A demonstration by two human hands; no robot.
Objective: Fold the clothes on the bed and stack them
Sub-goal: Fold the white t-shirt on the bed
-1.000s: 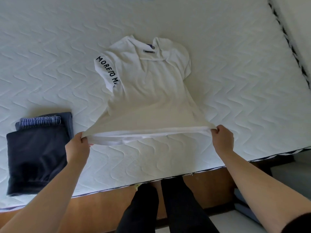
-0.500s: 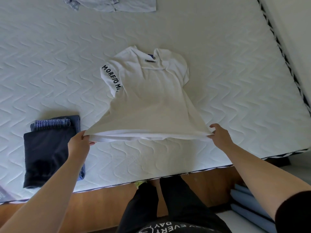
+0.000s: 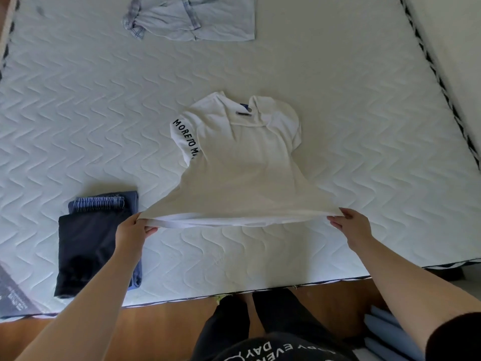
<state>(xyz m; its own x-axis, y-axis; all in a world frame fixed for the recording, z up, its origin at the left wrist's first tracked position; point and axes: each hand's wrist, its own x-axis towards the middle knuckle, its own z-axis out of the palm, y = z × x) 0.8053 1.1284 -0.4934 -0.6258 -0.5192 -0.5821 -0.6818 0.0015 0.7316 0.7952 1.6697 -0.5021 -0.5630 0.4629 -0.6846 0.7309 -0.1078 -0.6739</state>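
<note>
Holding the white t-shirt (image 3: 242, 162) by its hem, both hands lift the bottom edge off the bed (image 3: 364, 131) while collar and sleeves lie flat mid-mattress. Left hand (image 3: 132, 231) pinches the left hem corner, fingers curled under the fabric; right hand (image 3: 351, 226) grips the right hem corner, thumb on top, though the fingertips are partly hidden by cloth so the exact pinch is hard to read.

Shirt looks light, thin, soft knit cotton; it sags between the hands and drapes without any stiffness. Not slippery, not fragile, but it will wrinkle and bunch if slack. Judging by the drape, best hold is at the hem corners or the shoulder seams, keeping tension across the width so it folds clean. Left sleeve carries black printed lettering; small dark label at the neck.

Mattress cover is white quilted, wavy stitch pattern, some grip on fabric. Near the bed's front-left corner sits the folded stack (image 3: 93, 238): dark navy piece on top of blue garments, elastic waistband showing at its far end. An unfolded pale blue shirt (image 3: 192, 19) lies crumpled by the far edge, well apart from the rest.
</note>
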